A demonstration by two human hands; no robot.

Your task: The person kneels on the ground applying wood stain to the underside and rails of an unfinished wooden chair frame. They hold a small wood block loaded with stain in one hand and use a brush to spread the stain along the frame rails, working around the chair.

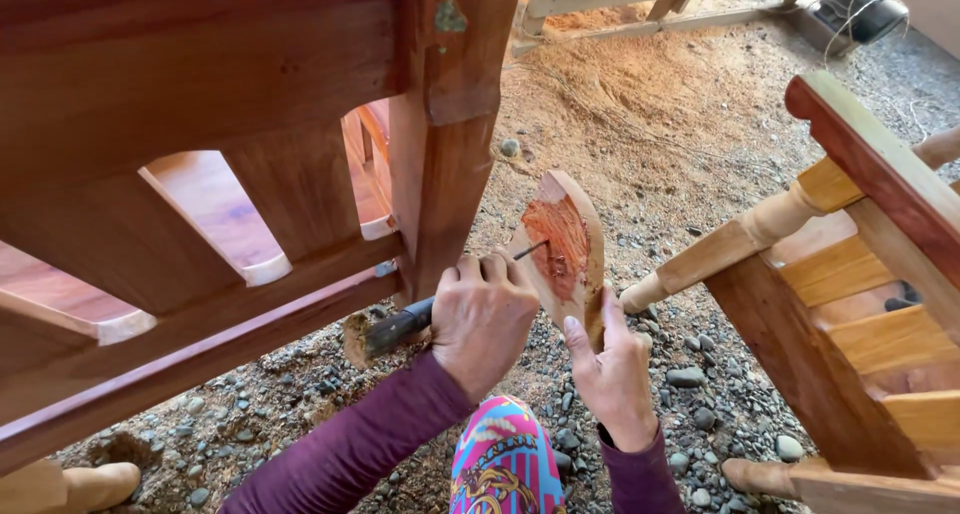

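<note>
While the right hand [612,374] gripped a filler-smeared wooden paddle [562,249], the left hand [483,319] clenched a dark-handled spatula [400,326]; reddish filler mixed, bench joints apparently unfilled.

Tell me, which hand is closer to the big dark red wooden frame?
Left. The left hand, gripping a tool, sits right beside the frame's post. The right hand holds the small wooden board farther away.

Left hand [482,319] at centre, wrapped round a tool [400,326] whose handle runs out to the left and whose tip rests on the paste on the small board [565,244]. Right hand [612,374] just right of it, gripping that board from below. Big furniture frame [200,174] filling the left, another piece [860,304] on the right. Gravel [690,374] underneath, sawdust [640,104] behind.
</note>
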